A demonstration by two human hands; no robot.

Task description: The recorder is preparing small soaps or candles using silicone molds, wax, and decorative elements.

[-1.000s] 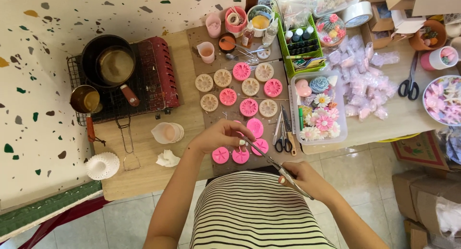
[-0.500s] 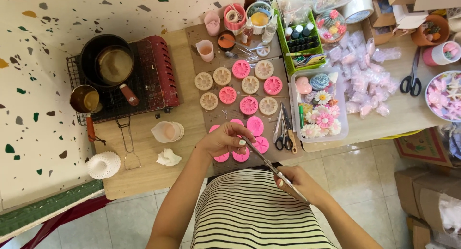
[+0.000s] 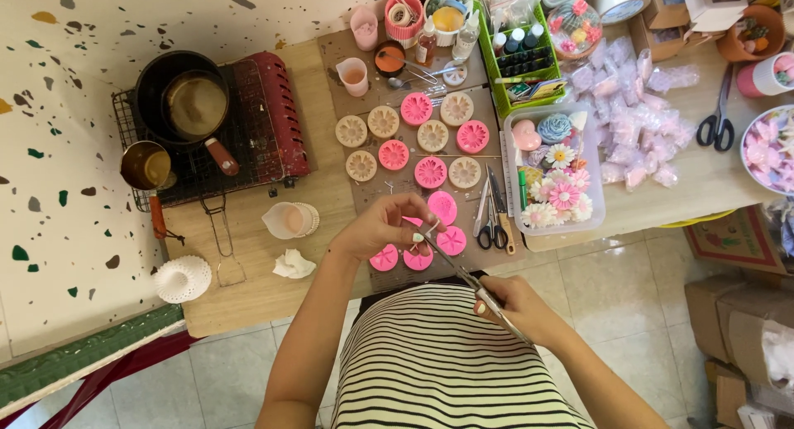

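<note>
- I see small clear pink-filled packets (image 3: 630, 119) heaped well right of my fingers.
- Brown cardboard boxes (image 3: 736, 313) stand on the floor, far right.
- A green-bordered printed carton (image 3: 732, 240) lies beneath the table edge.

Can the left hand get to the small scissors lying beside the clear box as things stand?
Probably not straight away. The left hand is pinching something small at the tip of the long tool held by the right hand, and that tool crosses its path. The small scissors themselves lie uncovered.

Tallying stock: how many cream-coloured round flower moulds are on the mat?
6 cream moulds: two top left, one top right, one middle, one lower left, one lower right. The left hand may hide more.
</note>
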